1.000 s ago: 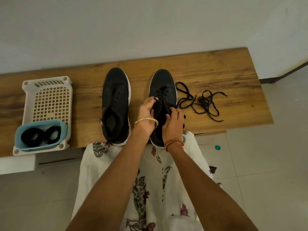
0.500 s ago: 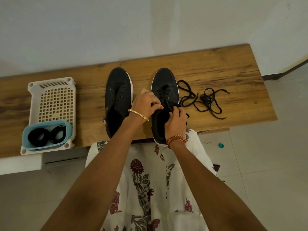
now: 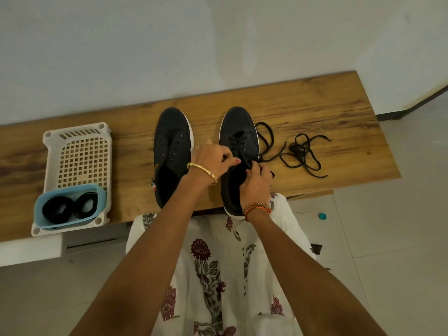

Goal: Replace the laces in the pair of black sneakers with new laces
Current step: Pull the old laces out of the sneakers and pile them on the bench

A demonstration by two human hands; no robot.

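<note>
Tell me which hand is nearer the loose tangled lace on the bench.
Right. The right hand is over the right sneaker, beside the loose lace; the left hand sits farther away, between the sneakers.

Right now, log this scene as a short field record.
left hand: pinches the lace over the right shoe
right hand: grips the lace at the right shoe's eyelets
left shoe: no lace
right shoe: lace in its front eyelets
loose lace: tangled on the bench
blue tub: two black coils, in the basket

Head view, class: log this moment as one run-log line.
left hand: pinches black lace | right hand: pinches same lace | right black sneaker: partly laced | left black sneaker: unlaced
</note>
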